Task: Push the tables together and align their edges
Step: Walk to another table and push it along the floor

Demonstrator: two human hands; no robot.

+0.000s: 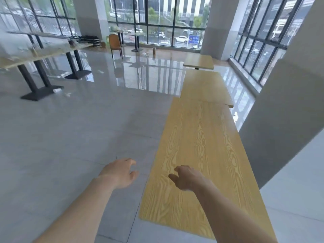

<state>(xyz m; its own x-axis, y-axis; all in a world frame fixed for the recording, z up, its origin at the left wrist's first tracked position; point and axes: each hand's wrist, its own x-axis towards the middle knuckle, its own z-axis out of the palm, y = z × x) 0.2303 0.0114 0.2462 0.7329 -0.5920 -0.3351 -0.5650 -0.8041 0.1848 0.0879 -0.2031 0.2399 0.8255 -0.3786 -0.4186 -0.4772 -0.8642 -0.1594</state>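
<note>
A long yellow wood-grain table (201, 137) runs away from me on the right. A second table (205, 86) meets its far end, set a little to the right so the side edges do not line up. A third table (199, 62) stands farther back, apart from the second. My left hand (119, 172) hovers over the floor just left of the near table, fingers apart and empty. My right hand (187, 178) is above the near table's top, fingers loosely spread, holding nothing.
A grey pillar and wall (287, 102) stand close along the tables' right side. Glossy grey floor (78, 137) lies open to the left. Tables on black pedestals (38, 55) stand at far left. An orange chair (114, 42) and small items sit near the windows.
</note>
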